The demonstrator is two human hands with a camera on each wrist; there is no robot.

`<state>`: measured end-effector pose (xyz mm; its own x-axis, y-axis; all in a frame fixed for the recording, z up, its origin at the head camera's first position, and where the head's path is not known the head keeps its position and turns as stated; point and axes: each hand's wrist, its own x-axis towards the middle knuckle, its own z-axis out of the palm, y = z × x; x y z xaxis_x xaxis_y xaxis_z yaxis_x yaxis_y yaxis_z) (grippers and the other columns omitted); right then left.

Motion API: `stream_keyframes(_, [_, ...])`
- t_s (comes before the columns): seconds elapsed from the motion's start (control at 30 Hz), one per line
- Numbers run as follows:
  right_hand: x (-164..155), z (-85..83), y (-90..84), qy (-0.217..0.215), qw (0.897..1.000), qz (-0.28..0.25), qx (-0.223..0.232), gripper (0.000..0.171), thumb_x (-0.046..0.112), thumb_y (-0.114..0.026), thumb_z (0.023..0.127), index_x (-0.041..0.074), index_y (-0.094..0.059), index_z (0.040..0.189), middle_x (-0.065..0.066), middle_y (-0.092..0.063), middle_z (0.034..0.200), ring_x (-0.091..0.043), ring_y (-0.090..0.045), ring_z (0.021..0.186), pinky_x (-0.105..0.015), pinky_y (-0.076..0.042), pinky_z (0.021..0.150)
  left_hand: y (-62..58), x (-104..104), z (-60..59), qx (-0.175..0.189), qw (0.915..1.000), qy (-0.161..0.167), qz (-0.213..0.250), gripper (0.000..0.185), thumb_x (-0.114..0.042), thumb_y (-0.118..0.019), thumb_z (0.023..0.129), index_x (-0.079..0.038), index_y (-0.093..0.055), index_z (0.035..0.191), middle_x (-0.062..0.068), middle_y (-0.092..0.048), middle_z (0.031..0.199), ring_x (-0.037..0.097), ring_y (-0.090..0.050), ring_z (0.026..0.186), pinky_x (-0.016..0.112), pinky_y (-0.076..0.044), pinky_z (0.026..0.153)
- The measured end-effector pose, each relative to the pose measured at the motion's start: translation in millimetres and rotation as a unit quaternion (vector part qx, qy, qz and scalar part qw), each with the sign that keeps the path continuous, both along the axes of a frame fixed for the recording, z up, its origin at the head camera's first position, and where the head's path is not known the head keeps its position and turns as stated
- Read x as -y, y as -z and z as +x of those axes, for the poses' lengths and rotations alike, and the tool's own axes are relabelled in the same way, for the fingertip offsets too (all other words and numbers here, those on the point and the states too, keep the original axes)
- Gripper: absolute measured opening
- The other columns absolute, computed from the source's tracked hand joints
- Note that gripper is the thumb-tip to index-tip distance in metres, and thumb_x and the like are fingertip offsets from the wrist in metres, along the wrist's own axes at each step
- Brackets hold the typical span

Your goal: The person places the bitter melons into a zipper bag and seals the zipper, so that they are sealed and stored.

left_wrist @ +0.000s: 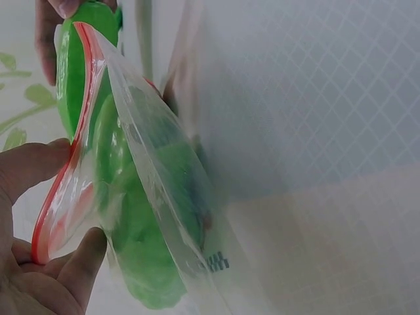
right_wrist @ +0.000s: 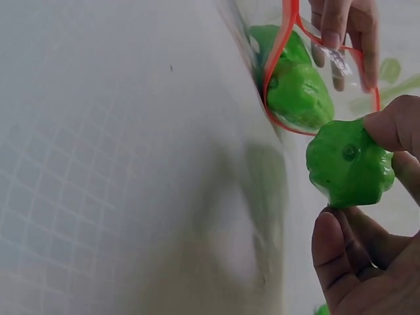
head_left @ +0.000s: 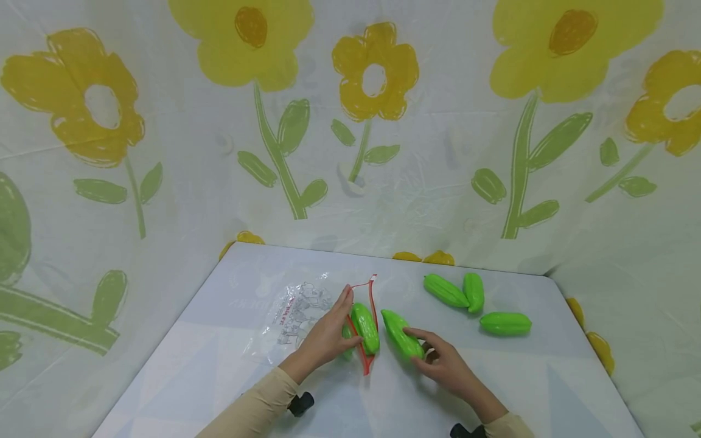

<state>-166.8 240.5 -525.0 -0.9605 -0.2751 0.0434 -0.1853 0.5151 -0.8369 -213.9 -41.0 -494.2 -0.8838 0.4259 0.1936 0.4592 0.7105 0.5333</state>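
Bag (head_left: 306, 316), clear with a red zip rim, lies mid-table (head_left: 230, 340) before flower-print sheeting (head_left: 164, 152). We count five green gourds: three loose at two o'clock, one in the bag mouth, one (head_left: 402, 334) pinched by our right hand (head_left: 446, 365). Our left hand (head_left: 328, 337) pinches the rim; its wrist view shows further green inside.

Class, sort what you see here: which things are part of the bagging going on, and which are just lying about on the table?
In use:
left hand, holding the bag open
gourd in the bag mouth
right hand, gripping a gourd

Lying about:
three gourds further right on the table, untouched
flowered sheet behind
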Motion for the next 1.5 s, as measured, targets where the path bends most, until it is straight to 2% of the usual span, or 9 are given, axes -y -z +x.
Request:
stream_keyframes(0.2, [5, -0.2, 3.5, -0.024, 0.999, 0.016, -0.015, 0.053, 0.027, -0.070, 0.083, 0.031, -0.050, 0.132, 0.004, -0.053, 0.123, -0.012, -0.052, 0.083, -0.023, -0.051, 0.069, 0.8, 0, -0.6, -0.005, 1.0000, 0.003, 0.002, 0.101, -0.035, -0.076, 0.075, -0.006, -0.013, 0.149, 0.002, -0.005, 0.156, 0.019, -0.023, 0.138, 0.035, -0.033, 0.107])
stream_keyframes(0.43, [13, 0.0, 3.7, -0.039, 0.999, 0.030, 0.012, 0.053, 0.029, -0.069, 0.083, 0.035, -0.049, 0.132, 0.004, -0.052, 0.120, -0.012, -0.051, 0.083, -0.022, -0.050, 0.068, 0.2, -2, -1.5, -0.011, 0.9999, 0.003, 0.000, 0.101, -0.036, -0.076, 0.076, -0.006, -0.014, 0.149, 0.001, -0.005, 0.156, 0.020, -0.025, 0.137, 0.035, -0.035, 0.105])
stream_keyframes(0.6, [19, -1.3, 3.5, -0.049, 0.998, 0.032, 0.007, 0.053, 0.032, -0.068, 0.083, 0.034, -0.049, 0.132, 0.005, -0.052, 0.120, -0.011, -0.052, 0.083, -0.022, -0.049, 0.068, -1.3, -3, -0.8, -0.005, 1.0000, 0.000, -0.001, 0.101, -0.036, -0.076, 0.076, -0.007, -0.013, 0.149, -0.001, -0.003, 0.156, 0.019, -0.024, 0.138, 0.034, -0.035, 0.105])
stream_keyframes(1.03, [31, -5.7, 0.4, -0.076, 0.996, 0.037, 0.038, 0.052, 0.034, -0.068, 0.084, 0.036, -0.048, 0.132, 0.006, -0.053, 0.118, -0.012, -0.053, 0.084, -0.023, -0.049, 0.067, -3.1, -5, -1.0, -0.017, 0.9998, 0.006, 0.002, 0.101, -0.035, -0.077, 0.075, -0.005, -0.014, 0.149, 0.006, -0.008, 0.156, 0.021, -0.026, 0.137, 0.035, -0.036, 0.104])
stream_keyframes(1.27, [35, -9.5, -1.8, -0.045, 0.998, 0.041, -0.014, 0.054, 0.026, -0.069, 0.083, 0.037, -0.048, 0.132, 0.008, -0.054, 0.119, -0.011, -0.053, 0.082, -0.022, -0.050, 0.067, -2.7, -4, -2.0, -0.013, 0.9999, 0.002, 0.005, 0.101, -0.033, -0.077, 0.075, -0.006, -0.014, 0.149, 0.003, -0.007, 0.156, 0.020, -0.024, 0.138, 0.034, -0.036, 0.104])
stream_keyframes(1.5, [43, -17.0, 0.0, -0.016, 0.997, 0.036, -0.070, 0.055, 0.022, -0.071, 0.082, 0.033, -0.050, 0.132, 0.005, -0.055, 0.117, -0.011, -0.052, 0.079, -0.022, -0.051, 0.065, -2.6, -6, -2.1, -0.007, 0.9999, 0.004, 0.013, 0.101, -0.033, -0.077, 0.074, -0.006, -0.015, 0.149, 0.005, -0.009, 0.156, 0.020, -0.024, 0.138, 0.035, -0.036, 0.104])
